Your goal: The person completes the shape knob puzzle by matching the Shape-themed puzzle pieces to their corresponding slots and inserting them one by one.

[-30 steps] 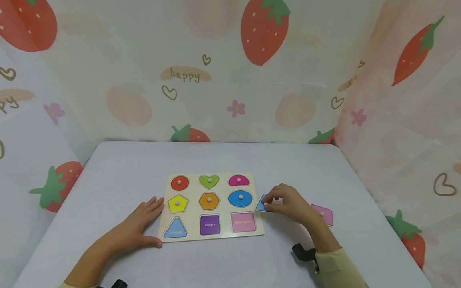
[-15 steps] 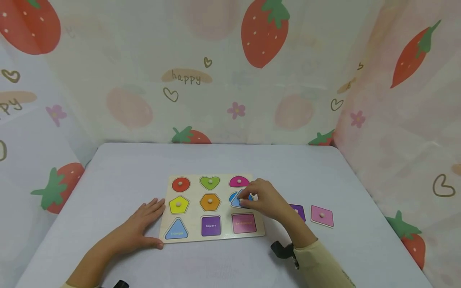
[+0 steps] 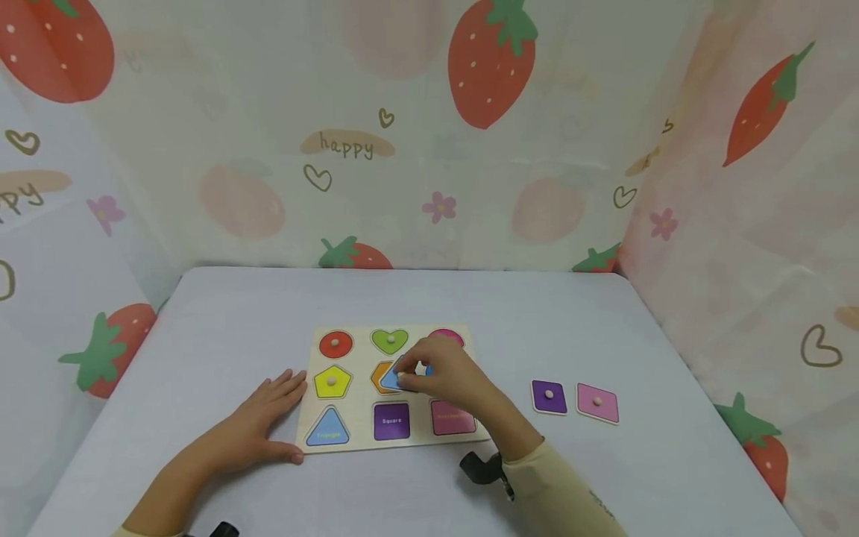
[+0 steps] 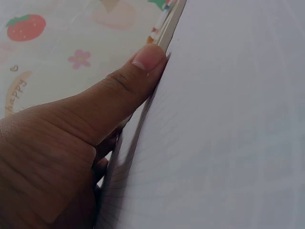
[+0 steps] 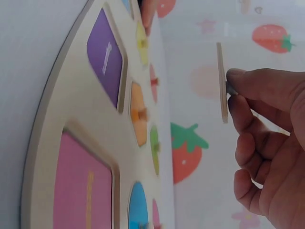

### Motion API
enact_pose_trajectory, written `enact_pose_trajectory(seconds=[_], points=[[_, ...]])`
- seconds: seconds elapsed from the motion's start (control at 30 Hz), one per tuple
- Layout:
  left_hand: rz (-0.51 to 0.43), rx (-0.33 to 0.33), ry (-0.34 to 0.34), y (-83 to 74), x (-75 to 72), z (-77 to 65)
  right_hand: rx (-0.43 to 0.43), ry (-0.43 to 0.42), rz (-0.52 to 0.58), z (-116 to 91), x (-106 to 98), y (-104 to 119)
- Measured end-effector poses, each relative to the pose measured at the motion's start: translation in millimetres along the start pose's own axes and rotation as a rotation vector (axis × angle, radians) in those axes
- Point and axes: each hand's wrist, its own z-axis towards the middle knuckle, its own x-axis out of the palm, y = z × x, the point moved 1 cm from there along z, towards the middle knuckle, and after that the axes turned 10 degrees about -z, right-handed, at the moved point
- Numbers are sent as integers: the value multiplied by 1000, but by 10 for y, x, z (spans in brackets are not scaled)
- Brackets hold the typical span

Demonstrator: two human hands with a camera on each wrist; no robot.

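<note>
My right hand (image 3: 446,373) pinches the small knob of a blue triangle puzzle piece (image 3: 391,377) above the wooden shape board (image 3: 362,440). In the right wrist view the piece (image 5: 222,83) is seen edge-on, apart from the board. Below the held piece is the orange hexagon (image 3: 379,373), partly covered. My left hand (image 3: 262,421) rests at the board's left edge with fingers spread and thumb by the near corner. The triangle recess (image 3: 328,427), square recess (image 3: 391,422) and rectangle recess (image 3: 446,418) show printed names and have no knobbed pieces in them.
A purple square piece (image 3: 549,397) and a pink rectangle piece (image 3: 597,403) lie on the white table right of the board. Red circle (image 3: 335,344), green heart (image 3: 390,341) and yellow pentagon (image 3: 332,381) pieces sit in the board. Strawberry-print cloth hangs behind.
The right hand has carried the blue triangle leftward from beside the board, over the blue oval, to the orange hexagon. The purple square piece has come into view. My left hand stays put.
</note>
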Motion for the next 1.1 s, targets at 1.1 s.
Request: enact_pose_trajectory(seconds=[1.1], points=[[-18,64,-9,22,-24,-4,-23,40,-82,342,568,671]])
